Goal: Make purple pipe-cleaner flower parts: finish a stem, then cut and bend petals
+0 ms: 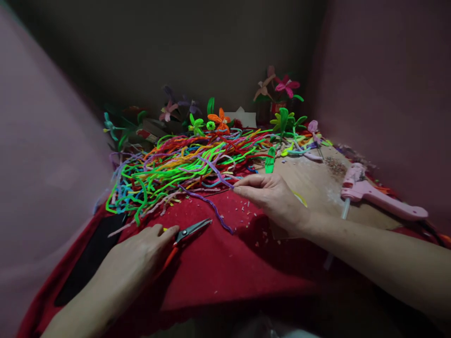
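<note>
My right hand (269, 192) pinches one end of a purple pipe cleaner (214, 169) between thumb and fingertips. The far end of that stem reaches over the heap of coloured pipe cleaners (183, 159). Below it, a second, wavy purple pipe cleaner (214, 209) lies on the red cloth (211, 272). At the lower left, my left hand (150, 246) is closed around the handles of a pair of scissors (192, 230). Their metal blades look almost shut and point right, toward the wavy stem. My fingers partly hide the red and yellow handles.
A pink glue gun (380, 192) with a glue stick rests on a brown board (313, 176) at right. Pipe-cleaner flowers, including an orange flower (220, 120) and a pink flower (288, 86), stand behind the heap. A dark flat object (89, 258) lies at left. Fuzzy clippings dot the cloth.
</note>
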### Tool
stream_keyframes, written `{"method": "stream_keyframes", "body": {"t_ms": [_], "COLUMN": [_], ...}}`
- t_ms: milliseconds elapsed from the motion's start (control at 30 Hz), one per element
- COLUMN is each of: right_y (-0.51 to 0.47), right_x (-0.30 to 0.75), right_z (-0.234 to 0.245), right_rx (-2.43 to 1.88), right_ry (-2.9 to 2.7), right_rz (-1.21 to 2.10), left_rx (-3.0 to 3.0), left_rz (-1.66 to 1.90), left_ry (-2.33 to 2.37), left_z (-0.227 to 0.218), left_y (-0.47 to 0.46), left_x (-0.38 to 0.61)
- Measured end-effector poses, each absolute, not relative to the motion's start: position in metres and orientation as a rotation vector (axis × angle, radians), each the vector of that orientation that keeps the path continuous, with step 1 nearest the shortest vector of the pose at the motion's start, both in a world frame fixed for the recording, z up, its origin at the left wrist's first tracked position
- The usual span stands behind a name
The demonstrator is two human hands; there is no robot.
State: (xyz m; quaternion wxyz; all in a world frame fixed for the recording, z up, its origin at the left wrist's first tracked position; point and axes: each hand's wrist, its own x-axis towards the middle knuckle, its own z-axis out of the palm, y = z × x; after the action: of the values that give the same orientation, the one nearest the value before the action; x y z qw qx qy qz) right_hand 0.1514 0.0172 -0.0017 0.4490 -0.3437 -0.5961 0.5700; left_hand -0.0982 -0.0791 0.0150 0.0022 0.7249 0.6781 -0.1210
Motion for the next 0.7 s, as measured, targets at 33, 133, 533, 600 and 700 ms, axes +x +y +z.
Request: {"method": "stream_keyframes", "body": {"t_ms": [33, 133, 533, 600, 700], "right_y": [0.018, 0.021, 0.024, 0.024, 0.020], "right_x": [0.152, 0.152, 0.151, 0.150, 0.149], "right_z": [-0.002, -0.003, -0.003, -0.004, -0.003], "right_rx": [-0.866, -0.882, -0.808, -0.788, -0.771], "right_ry": [-1.464, -1.464, -1.456, -1.433, -1.474], "right_rz": [1.422, 1.438, 1.554, 1.600, 1.659], "left_rx": [2.296, 2.379, 2.502, 2.400, 1.933], "left_rz": [-0.415, -0.464, -0.176, 0.056, 0.558], "left_ry": [2.097, 2.040, 1.852, 1.824, 1.663], "left_z": [0.015, 0.014, 0.007, 0.012, 0.019], "left_y": [-0.077, -0.068, -0.044, -0.041, -0.038], "left_x": [-0.100, -0.098, -0.073, -0.067, -0.048]}}
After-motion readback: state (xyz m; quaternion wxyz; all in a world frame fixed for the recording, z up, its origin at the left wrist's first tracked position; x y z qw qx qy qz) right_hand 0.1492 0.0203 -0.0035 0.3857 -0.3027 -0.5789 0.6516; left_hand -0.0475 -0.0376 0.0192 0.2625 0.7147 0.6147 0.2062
